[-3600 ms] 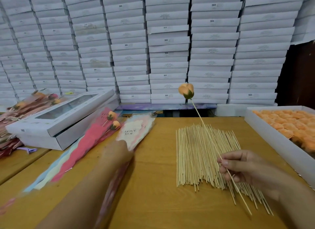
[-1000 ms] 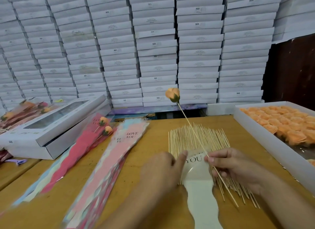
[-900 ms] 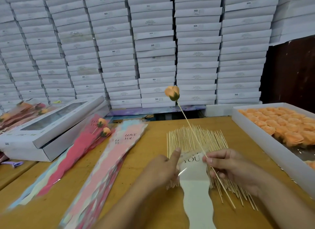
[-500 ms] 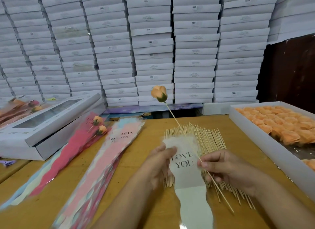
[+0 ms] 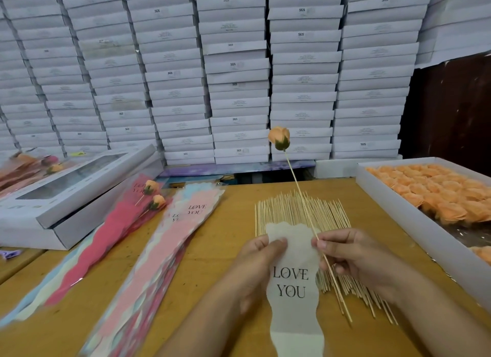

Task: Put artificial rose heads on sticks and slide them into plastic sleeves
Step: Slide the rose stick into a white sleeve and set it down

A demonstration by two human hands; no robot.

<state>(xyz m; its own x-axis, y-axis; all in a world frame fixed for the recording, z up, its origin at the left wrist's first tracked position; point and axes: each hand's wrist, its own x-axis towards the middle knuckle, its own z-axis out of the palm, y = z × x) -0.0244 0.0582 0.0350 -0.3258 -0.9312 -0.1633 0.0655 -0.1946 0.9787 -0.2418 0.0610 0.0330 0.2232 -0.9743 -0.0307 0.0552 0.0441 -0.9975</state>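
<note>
An orange rose head (image 5: 279,138) sits on top of a thin wooden stick (image 5: 300,194) that leans up and away from me. My right hand (image 5: 353,255) pinches that stick near its middle and also touches the right edge of a white plastic sleeve (image 5: 293,282) printed LOVE YOU. My left hand (image 5: 259,261) pinches the sleeve's upper left edge, thumb on top. The sleeve hangs upright between both hands, above a pile of bare sticks (image 5: 305,213). The stick is outside the sleeve, along its right side.
A white tray (image 5: 414,223) of orange rose heads (image 5: 435,194) lies at the right. Pink and pastel sleeves (image 5: 164,239) are fanned on the wooden table (image 5: 223,239), two finished roses (image 5: 156,199) beside a windowed box (image 5: 66,186). Stacked white boxes (image 5: 239,72) wall the back.
My left hand took a white sleeve from the pile at the left and brought it over the sticks; both hands raised it upright. The rose on its stick stayed in my right hand.
</note>
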